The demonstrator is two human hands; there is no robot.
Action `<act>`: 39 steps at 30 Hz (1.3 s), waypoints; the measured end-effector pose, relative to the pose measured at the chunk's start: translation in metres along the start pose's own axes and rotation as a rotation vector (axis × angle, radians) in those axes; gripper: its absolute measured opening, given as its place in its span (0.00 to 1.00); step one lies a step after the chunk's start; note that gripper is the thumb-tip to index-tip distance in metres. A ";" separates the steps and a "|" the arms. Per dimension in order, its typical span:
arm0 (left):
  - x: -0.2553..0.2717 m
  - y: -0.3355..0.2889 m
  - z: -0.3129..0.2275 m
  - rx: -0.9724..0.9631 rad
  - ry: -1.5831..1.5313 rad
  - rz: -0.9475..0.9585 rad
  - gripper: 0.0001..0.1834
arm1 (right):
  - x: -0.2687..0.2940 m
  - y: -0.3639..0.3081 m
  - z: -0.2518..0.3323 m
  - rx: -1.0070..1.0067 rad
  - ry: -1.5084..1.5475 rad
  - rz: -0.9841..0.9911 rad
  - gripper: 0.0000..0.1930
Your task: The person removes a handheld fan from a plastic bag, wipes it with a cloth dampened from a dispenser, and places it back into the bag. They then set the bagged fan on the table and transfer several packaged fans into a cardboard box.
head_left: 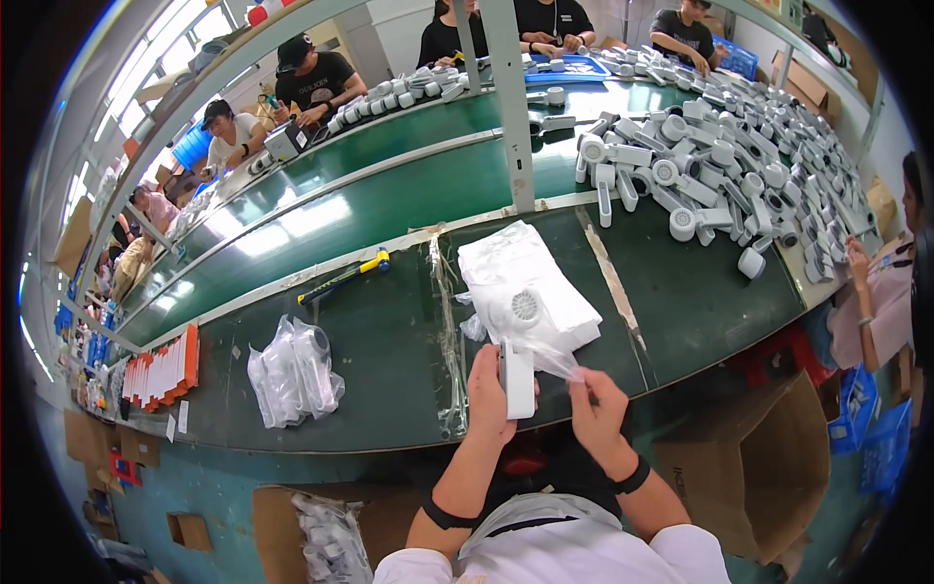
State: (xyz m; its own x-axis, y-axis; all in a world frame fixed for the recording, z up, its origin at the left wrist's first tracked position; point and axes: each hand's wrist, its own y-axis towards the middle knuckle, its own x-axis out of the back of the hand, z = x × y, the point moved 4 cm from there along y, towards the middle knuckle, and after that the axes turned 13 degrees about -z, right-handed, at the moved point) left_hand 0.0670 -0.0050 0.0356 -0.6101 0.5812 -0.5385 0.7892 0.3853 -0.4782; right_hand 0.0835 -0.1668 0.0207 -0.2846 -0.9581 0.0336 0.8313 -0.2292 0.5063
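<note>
My L grip [492, 394] is wrapped round the handle of a small white fan [520, 384], above the tabletop [379, 360] & close to its near edge. The fan's long way points away from me, w/ the round head at the far end. My R hand [600, 414] is just R of the handle, fingertips pinched on a clear bag [553, 358]; can't tell how much it covers. Low on my L, a brown box [274, 530] has pale bagged things [331, 535] in it. Low on my R, a big box [778, 467] stands open.
</note>
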 end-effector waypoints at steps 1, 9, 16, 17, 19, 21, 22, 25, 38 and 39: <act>0.001 0.001 0.002 -0.001 -0.003 -0.002 0.16 | 0.003 -0.010 0.001 0.021 -0.043 0.060 0.05; 0.016 0.011 0.016 -0.622 0.351 -0.006 0.12 | 0.006 0.025 0.057 0.406 -0.173 -0.073 0.15; 0.002 -0.007 0.020 -0.541 0.476 0.095 0.16 | -0.013 0.043 0.007 -0.028 -0.047 0.281 0.11; 0.003 -0.006 0.022 -0.511 0.545 0.109 0.18 | -0.013 0.043 0.008 -0.026 -0.045 0.285 0.11; 0.001 -0.006 0.020 -0.518 0.564 0.095 0.21 | -0.007 0.042 0.026 0.223 -0.167 0.176 0.10; -0.001 -0.006 0.019 -0.524 0.583 0.086 0.24 | -0.008 0.039 0.036 0.359 -0.197 0.123 0.10; -0.002 -0.006 0.018 -0.561 0.624 0.048 0.26 | -0.008 0.037 0.043 0.496 -0.228 0.063 0.10; -0.004 -0.005 0.014 -0.602 0.654 0.000 0.27 | -0.008 0.030 0.050 0.595 -0.171 0.100 0.11; -0.008 0.000 0.016 -0.615 0.343 -0.019 0.12 | -0.019 -0.003 0.004 -0.376 0.310 0.349 0.47; -0.009 0.000 0.015 -0.616 0.343 -0.016 0.12 | -0.026 -0.011 0.000 -0.458 0.397 0.436 0.48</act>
State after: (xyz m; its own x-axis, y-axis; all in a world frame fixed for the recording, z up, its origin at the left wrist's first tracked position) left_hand 0.0713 -0.0208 0.0297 -0.6452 0.7261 -0.2375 0.7384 0.6725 0.0500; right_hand 0.0817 -0.1389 0.0144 0.2382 -0.9485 -0.2087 0.9697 0.2202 0.1059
